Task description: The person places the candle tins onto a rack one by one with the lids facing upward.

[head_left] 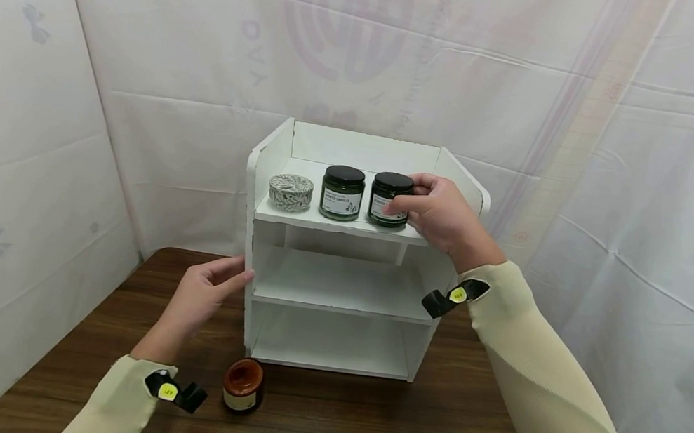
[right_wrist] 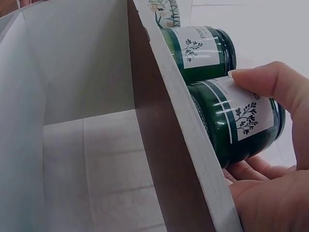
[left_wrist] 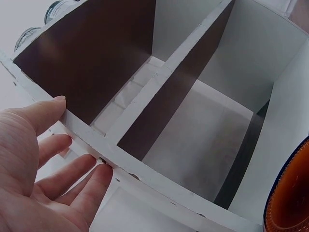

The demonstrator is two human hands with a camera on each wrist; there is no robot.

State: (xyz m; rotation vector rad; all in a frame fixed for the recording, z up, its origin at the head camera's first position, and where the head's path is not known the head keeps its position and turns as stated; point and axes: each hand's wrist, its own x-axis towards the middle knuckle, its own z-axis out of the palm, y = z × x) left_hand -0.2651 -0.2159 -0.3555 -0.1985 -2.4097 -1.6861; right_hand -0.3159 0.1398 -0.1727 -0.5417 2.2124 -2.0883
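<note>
On the top tier of a white shelf (head_left: 345, 232) stand two dark green candle jars with black lids and white labels. My right hand (head_left: 442, 216) holds the right candle jar (right_wrist: 241, 121), its thumb on the label and its other fingers around the back. Just left of it is the second candle jar (head_left: 341, 195), apart from my hand. A round patterned tin (head_left: 290, 193) sits at the left end of that tier. With the fingers nearly straight, my left hand (left_wrist: 53, 164) touches the shelf's left side panel, thumb at the front edge and fingertips on the outer face.
An amber glass jar (head_left: 243, 385), its top uncovered, stands on the dark wooden table (head_left: 363, 423) before the shelf's front left corner. The middle tier (head_left: 340, 283) and bottom tier (head_left: 334, 342) lie below. Pale cloth (head_left: 199, 53) hangs behind and at both sides.
</note>
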